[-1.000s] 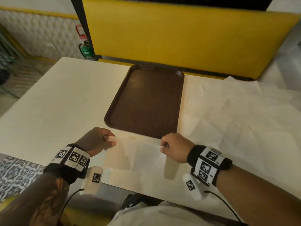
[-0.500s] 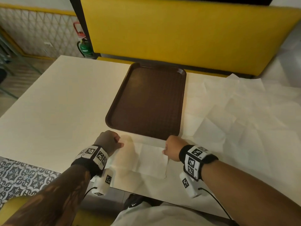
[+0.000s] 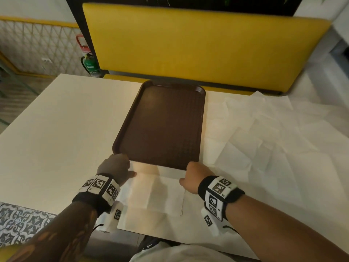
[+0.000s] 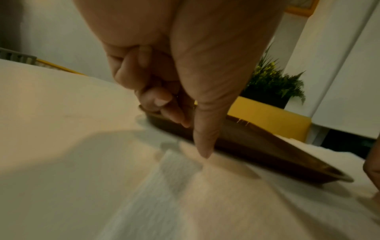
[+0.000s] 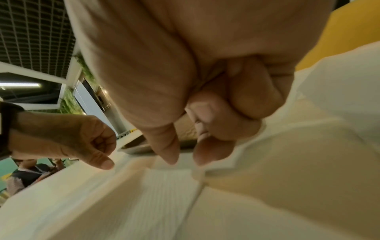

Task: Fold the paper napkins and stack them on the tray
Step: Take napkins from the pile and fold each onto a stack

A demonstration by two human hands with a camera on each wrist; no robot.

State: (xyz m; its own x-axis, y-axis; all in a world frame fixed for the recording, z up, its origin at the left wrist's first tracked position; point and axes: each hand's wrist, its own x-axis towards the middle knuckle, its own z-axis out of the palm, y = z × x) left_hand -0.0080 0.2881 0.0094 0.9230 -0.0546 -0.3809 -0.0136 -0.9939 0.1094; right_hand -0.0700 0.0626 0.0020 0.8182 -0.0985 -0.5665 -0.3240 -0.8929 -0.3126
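A white paper napkin (image 3: 156, 191) lies flat on the table, its far edge against the near rim of the empty brown tray (image 3: 166, 125). My left hand (image 3: 117, 167) is at the napkin's far left corner. In the left wrist view its thumb tip presses the napkin (image 4: 205, 194) while the other fingers stay curled above it. My right hand (image 3: 192, 174) is at the far right corner. There, thumb and forefinger of that hand (image 5: 185, 160) pinch the napkin (image 5: 164, 194) at its corner, just in front of the tray (image 5: 131, 147).
Several unfolded napkins (image 3: 264, 138) are spread over the table's right half. A yellow bench back (image 3: 188, 44) stands behind the table. A fire extinguisher (image 3: 90, 63) stands by the wall at the back left. The table's near edge runs just below the napkin.
Both hands moved forward with the napkin's corners and lowered them. The napkin went from hanging lifted to lying flat against the tray's near rim.
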